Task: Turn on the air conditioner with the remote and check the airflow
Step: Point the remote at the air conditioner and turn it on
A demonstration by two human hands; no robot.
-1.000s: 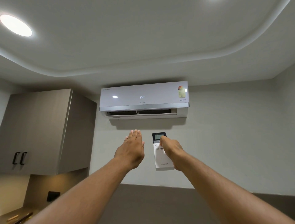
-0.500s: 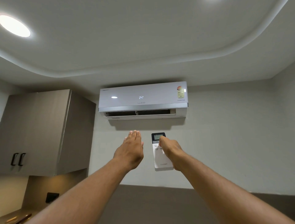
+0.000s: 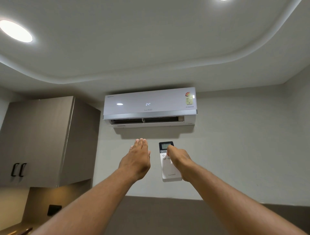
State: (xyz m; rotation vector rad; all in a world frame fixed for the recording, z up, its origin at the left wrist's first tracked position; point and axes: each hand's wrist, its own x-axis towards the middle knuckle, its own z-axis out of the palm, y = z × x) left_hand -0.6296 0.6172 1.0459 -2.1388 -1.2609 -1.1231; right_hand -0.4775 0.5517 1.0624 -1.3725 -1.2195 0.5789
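Remote (image 3: 169, 169) held in the right hand (image 3: 180, 161); left hand (image 3: 137, 159) flat and spread below the air conditioner (image 3: 149, 104), showing 24.

We see two bare forearms with no sleeves reaching into view. Our left hand (image 3: 136, 161) and right hand (image 3: 180, 161) carry no rings, watch, bracelet or gloves. Fine hair shows along both forearms, and the fingernails look short and unpainted.

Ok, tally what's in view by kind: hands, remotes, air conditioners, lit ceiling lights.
Hands: 2, left hand flat and open, right hand holding the remote
Remotes: 1
Air conditioners: 1
Ceiling lights: 2
Total: 6
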